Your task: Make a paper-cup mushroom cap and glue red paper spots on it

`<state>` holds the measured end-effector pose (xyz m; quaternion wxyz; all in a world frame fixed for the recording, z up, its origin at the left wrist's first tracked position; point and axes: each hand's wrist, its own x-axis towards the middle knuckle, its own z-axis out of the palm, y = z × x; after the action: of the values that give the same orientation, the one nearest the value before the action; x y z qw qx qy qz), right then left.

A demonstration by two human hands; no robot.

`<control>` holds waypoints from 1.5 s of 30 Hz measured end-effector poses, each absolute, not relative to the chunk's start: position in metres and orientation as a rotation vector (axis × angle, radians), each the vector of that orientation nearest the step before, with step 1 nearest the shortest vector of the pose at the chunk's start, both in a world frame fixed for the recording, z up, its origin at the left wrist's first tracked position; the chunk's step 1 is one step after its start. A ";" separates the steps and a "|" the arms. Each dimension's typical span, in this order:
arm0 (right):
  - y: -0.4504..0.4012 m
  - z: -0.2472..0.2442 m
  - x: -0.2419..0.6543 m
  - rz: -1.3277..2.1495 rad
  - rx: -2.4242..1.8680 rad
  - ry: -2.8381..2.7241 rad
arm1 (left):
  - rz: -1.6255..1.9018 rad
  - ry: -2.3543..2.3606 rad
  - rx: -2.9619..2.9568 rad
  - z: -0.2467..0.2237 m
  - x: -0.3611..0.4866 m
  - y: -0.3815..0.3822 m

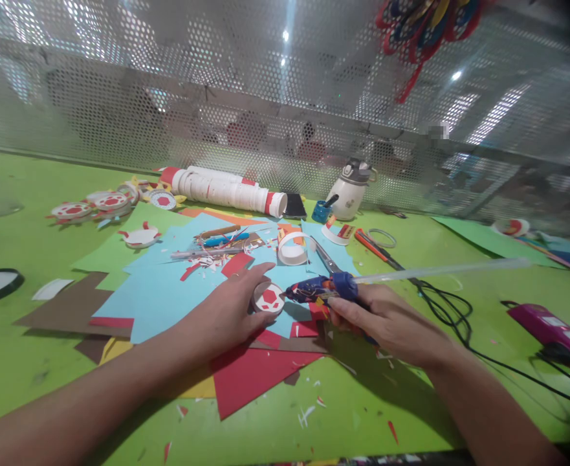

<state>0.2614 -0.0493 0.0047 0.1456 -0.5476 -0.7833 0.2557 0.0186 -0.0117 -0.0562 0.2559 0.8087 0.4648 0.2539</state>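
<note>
My left hand (233, 304) is closed around the rim of a small round paper disc (271, 299), white with red patches on its face. In my right hand (382, 314) is a blue hot glue gun (321, 288), a long clear glue stick (440, 270) poking out of its rear. The gun's dark nozzle sits at the disc's right edge; whether it touches, I cannot tell. Both hands are above light blue paper sheets (168, 294). Just beyond them lie scissors (327, 257) and a white paper ring (293, 250).
A stack of white paper rings (221, 189) lies at the back, near a white bottle (350, 191) and a blue pot (322, 211). Finished-looking paper turtles (112, 202) sit at left. At right are a black cable (444, 310), a magenta power strip (551, 333) and an orange-handled tool (374, 247).
</note>
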 end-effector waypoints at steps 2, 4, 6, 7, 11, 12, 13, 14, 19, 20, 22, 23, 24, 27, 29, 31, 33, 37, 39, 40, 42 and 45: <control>-0.049 0.006 0.261 0.737 -1.582 -2.255 | 0.676 1.274 2.202 -0.056 0.019 -0.012; -0.049 0.006 0.261 0.753 -1.583 -2.246 | 0.672 1.280 2.202 -0.056 0.019 -0.012; -0.049 0.005 0.261 0.771 -1.598 -2.229 | 0.670 1.288 2.198 -0.055 0.019 -0.012; -0.049 0.005 0.261 0.777 -1.610 -2.220 | 0.665 1.292 2.197 -0.055 0.019 -0.012; -0.049 0.003 0.261 0.805 -1.647 -2.183 | 0.648 1.295 2.201 -0.055 0.019 -0.013; -0.049 0.003 0.261 0.818 -1.647 -2.175 | 0.650 1.294 2.202 -0.055 0.019 -0.012; -0.048 0.003 0.261 0.823 -1.641 -2.172 | 0.656 1.294 2.203 -0.056 0.019 -0.012; -0.048 0.002 0.261 0.822 -1.633 -2.173 | 0.661 1.294 2.203 -0.056 0.018 -0.012; -0.048 0.002 0.262 0.838 -1.631 -2.157 | 0.678 1.281 2.213 -0.057 0.018 -0.012; -0.048 0.001 0.262 0.848 -1.635 -2.152 | 0.676 1.280 2.214 -0.056 0.018 -0.012; -0.048 0.001 0.261 0.835 -1.634 -2.155 | 0.662 1.288 2.209 -0.055 0.019 -0.012; -0.048 0.001 0.261 0.822 -1.630 -2.158 | 0.652 1.295 2.203 -0.055 0.020 -0.012; -0.049 0.001 0.261 0.813 -1.625 -2.160 | 0.642 1.300 2.197 -0.054 0.020 -0.013; -0.049 0.000 0.261 0.828 -1.621 -2.157 | 0.635 1.302 2.201 -0.054 0.020 -0.013; -0.049 -0.001 0.262 0.847 -1.630 -2.146 | 0.642 1.299 2.208 -0.054 0.020 -0.012; -0.049 -0.001 0.262 0.853 -1.633 -2.141 | 0.645 1.301 2.208 -0.055 0.019 -0.012; -0.049 -0.001 0.262 0.850 -1.630 -2.147 | 0.647 1.295 2.205 -0.055 0.019 -0.012; -0.049 -0.001 0.262 0.824 -1.620 -2.161 | 0.649 1.293 2.199 -0.055 0.019 -0.012; -0.050 0.000 0.262 0.822 -1.626 -2.158 | 0.642 1.303 2.196 -0.055 0.019 -0.013; -0.050 0.000 0.262 0.823 -1.630 -2.157 | 0.638 1.306 2.196 -0.055 0.020 -0.013; -0.050 0.001 0.262 0.823 -1.632 -2.161 | 0.638 1.311 2.197 -0.054 0.020 -0.013; -0.050 0.002 0.261 0.808 -1.639 -2.172 | 0.642 1.315 2.200 -0.054 0.020 -0.013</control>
<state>0.2607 -0.0501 0.0017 0.1510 -0.5709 -0.7564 0.2814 0.0198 -0.0134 -0.0535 0.2473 0.8067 0.4822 0.2356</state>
